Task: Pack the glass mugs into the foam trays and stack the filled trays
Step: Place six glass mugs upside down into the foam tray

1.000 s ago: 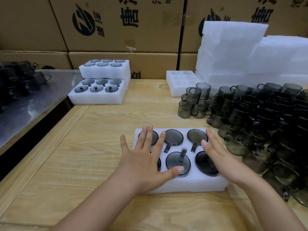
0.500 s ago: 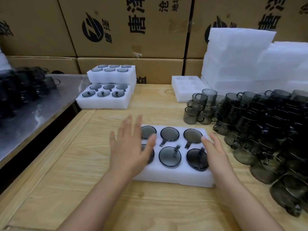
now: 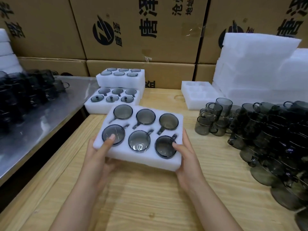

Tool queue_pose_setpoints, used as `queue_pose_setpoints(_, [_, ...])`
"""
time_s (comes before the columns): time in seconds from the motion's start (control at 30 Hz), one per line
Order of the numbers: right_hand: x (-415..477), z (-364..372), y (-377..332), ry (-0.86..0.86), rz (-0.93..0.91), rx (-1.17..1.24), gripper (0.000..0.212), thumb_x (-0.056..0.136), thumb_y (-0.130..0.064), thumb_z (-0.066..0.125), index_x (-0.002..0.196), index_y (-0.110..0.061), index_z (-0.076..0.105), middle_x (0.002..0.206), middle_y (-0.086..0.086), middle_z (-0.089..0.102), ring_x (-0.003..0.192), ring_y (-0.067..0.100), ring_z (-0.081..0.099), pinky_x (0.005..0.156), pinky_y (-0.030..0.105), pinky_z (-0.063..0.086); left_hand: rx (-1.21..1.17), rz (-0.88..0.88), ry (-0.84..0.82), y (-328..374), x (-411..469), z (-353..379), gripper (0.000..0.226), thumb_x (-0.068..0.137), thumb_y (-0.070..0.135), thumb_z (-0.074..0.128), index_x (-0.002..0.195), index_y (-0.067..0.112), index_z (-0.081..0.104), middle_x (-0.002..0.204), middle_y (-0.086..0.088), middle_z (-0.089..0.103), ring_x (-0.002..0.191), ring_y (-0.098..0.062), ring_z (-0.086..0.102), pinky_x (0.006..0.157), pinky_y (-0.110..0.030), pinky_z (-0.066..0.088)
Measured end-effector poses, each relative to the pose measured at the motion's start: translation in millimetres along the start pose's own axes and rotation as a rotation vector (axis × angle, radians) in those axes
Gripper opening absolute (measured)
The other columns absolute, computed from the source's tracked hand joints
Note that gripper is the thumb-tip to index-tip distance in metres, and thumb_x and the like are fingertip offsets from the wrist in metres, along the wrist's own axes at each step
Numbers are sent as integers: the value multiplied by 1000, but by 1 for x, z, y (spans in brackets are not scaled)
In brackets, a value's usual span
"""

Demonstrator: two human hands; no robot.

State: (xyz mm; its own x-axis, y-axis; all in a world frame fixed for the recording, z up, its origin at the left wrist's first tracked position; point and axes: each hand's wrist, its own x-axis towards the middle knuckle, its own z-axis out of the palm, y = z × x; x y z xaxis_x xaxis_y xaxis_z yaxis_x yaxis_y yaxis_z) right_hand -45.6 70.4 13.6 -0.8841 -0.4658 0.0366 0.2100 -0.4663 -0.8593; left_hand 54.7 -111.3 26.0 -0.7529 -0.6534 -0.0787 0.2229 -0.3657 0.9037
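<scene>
The filled foam tray (image 3: pixel 146 160), which half a second ago lay flat on the table (image 3: pixel 150 197), is now lifted off the wood and held above the middle of the table, nearer its left edge. All six glass mugs (image 3: pixel 139 141) sit in its cells as before, handles in the slots.

The left hand (image 3: pixel 98 157), earlier spread flat over the tray's left side, now grips the near left corner. Its thumb (image 3: pixel 110 139) lies on top, over the near left mug, and its fingers curl under the foam, mostly hidden. The right hand (image 3: pixel 186 157), earlier resting open along the right side, now clamps the near right corner the same way, thumb (image 3: pixel 177 146) on the rim of the near right mug.

Nothing else has moved. At the far left corner of the table the stacked filled trays (image 3: pixel 120 80) stand beside a single filled tray (image 3: pixel 106 106). An empty tray (image 3: pixel 198 97) lies at the far edge, and the loose mugs (image 3: pixel 266 130) crowd the right edge.
</scene>
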Motion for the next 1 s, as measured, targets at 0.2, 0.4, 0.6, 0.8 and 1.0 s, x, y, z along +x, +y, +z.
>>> queue_pose_setpoints(0.2, [26, 12, -8, -58, -50, 155, 66, 79, -25, 57, 140, -34, 34, 134, -5, 56, 122, 17, 54, 104, 42, 42, -190, -29, 112, 3, 34, 26, 50, 84, 11, 66, 131, 18, 52, 119, -5, 68, 107, -23, 66, 85, -48, 54])
queue_pose_setpoints(0.4, [39, 11, 11, -90, -23, 113, 52, 80, -36, 50, 129, -43, 36, 141, -9, 47, 119, 14, 56, 89, 28, 50, -247, -137, 225, 32, 95, 20, 33, 78, 21, 75, 110, 19, 64, 102, -6, 71, 85, -20, 72, 64, -38, 59])
queue_pose_setpoints(0.6, [35, 9, 40, -215, -29, -482, 36, 90, -24, 57, 124, -33, 47, 127, -10, 55, 108, -5, 56, 96, 14, 42, -201, -69, 349, 67, 170, 10, 49, 82, 28, 72, 126, 22, 50, 114, -1, 58, 93, -14, 63, 57, -31, 57])
queue_pose_setpoints(0.8, [38, 9, 43, -248, -151, -784, 31, 93, -22, 57, 123, -18, 60, 114, -2, 65, 107, 3, 59, 96, 21, 44, -66, 18, 431, 78, 224, 3, 70, 73, 41, 74, 135, 25, 46, 131, 1, 52, 108, -16, 59, 64, -26, 57])
queue_pose_setpoints(1.0, [38, 10, 42, -251, -210, -879, 31, 92, -30, 57, 119, -19, 64, 111, -6, 67, 105, 1, 57, 98, 21, 40, 65, 53, 522, 70, 249, 9, 72, 78, 42, 74, 138, 20, 42, 125, 1, 48, 96, -14, 56, 62, -28, 52])
